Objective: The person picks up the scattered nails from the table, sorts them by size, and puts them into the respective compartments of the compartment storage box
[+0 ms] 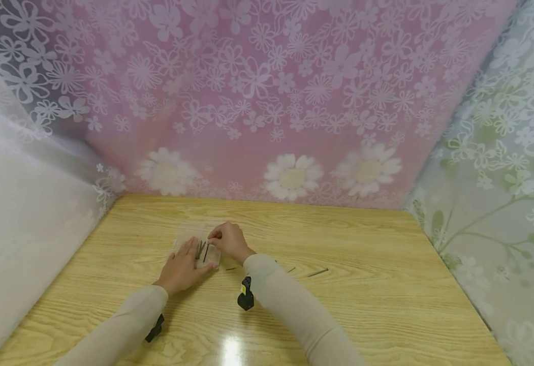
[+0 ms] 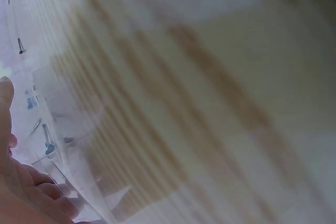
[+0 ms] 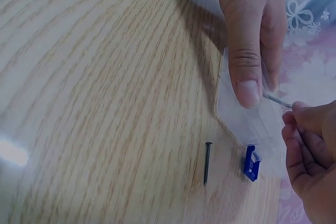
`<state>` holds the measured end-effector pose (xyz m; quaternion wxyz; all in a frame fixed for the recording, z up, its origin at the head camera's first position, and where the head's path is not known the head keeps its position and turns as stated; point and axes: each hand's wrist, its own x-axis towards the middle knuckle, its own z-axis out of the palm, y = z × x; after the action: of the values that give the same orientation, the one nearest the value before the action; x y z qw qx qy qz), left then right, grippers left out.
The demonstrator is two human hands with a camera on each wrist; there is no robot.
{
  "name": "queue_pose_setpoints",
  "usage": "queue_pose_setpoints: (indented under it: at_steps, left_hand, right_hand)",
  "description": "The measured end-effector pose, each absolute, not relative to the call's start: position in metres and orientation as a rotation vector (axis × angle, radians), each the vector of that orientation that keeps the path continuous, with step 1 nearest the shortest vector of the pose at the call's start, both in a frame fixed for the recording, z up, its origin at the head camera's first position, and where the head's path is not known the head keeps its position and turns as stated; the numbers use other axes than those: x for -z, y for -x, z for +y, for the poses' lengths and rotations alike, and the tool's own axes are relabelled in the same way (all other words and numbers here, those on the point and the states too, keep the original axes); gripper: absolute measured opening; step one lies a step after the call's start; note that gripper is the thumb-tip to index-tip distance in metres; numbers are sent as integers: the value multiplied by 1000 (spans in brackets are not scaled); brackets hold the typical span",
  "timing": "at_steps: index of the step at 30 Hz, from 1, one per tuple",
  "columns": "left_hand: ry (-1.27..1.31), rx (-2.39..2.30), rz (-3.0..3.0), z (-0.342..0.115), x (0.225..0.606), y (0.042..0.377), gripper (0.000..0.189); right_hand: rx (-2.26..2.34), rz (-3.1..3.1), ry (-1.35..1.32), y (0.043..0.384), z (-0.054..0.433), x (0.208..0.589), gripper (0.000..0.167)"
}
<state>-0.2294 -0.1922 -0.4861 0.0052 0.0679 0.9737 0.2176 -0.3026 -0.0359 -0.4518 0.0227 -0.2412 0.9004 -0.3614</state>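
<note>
A clear plastic box (image 1: 186, 232) lies open on the table, with several dark nails (image 1: 199, 250) inside. My left hand (image 1: 183, 267) holds the box, its thumb along the near side and its fingers across the middle. In the left wrist view, fingers (image 2: 50, 195) bend against the clear plastic edge. My right hand (image 1: 231, 241) pinches one end of a nail (image 3: 280, 100) between thumb and fingertips over the box. The nail's other end is partly hidden behind the left thumb in the right wrist view. A blue latch (image 3: 252, 163) sits at the box's edge.
On the wooden table (image 1: 372, 305), a long nail (image 1: 318, 273) lies to the right of the right forearm. A smaller nail (image 1: 230, 268) lies close to the box. Floral curtains (image 1: 289, 101) hang behind the table and along both sides.
</note>
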Motion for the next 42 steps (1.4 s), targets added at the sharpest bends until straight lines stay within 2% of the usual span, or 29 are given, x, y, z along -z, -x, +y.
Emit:
queue_pose_setpoints:
  at_steps: [8, 22, 36, 42]
  left_hand:
    - [-214, -684, 3046, -192, 486, 230, 102]
    - [-200, -676, 3033, -190, 485, 228, 102]
    - [-216, -677, 3041, -191, 487, 229, 102]
    - [-209, -676, 3031, -190, 487, 228, 103]
  right_hand:
    - [1113, 2747, 754, 302, -23, 448, 19]
    - [1046, 2712, 778, 305, 28, 456, 20]
    - [1051, 2676, 812, 282, 88, 460, 23]
    - [1110, 2692, 742, 266, 114, 466, 22]
